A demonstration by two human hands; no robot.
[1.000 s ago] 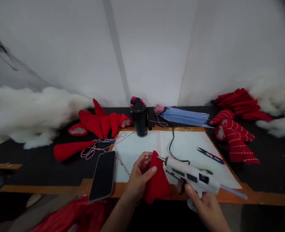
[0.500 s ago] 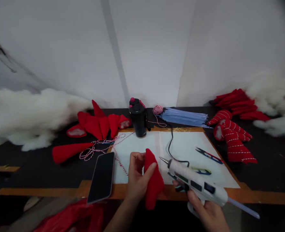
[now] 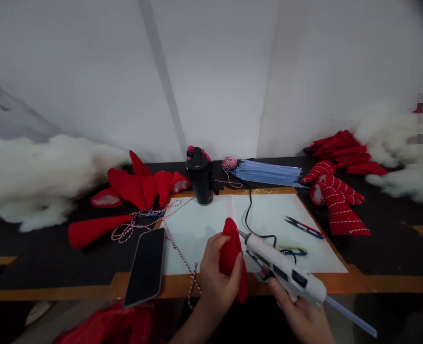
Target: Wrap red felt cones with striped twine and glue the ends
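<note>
My left hand (image 3: 220, 277) is closed round a red felt cone (image 3: 232, 251), its rounded tip pointing up and away from me. My right hand (image 3: 299, 313) grips a white hot glue gun (image 3: 286, 265) by the handle. The gun's metal nozzle is at the cone's right side, close to the tip; I cannot tell whether it touches. A clear glue stick (image 3: 351, 315) sticks out of the gun's back end. Red-and-white twine (image 3: 177, 248) runs across the white sheet (image 3: 265, 205) and ends beside my left wrist.
Left are a phone (image 3: 145, 267), a long red cone (image 3: 97, 229), stuffed red cones (image 3: 136, 188) and white stuffing (image 3: 47, 177). Behind stand a black bottle (image 3: 200, 179), a twine ball (image 3: 229, 163) and glue sticks (image 3: 269, 172). Right are thread snips (image 3: 304, 227), a green-handled tool (image 3: 293, 250) and twine-wrapped cones (image 3: 343, 205).
The cone in my left hand has turned more upright and shifted right. The glue gun's nozzle has come up to its side. More of the twine end shows beside my left wrist.
</note>
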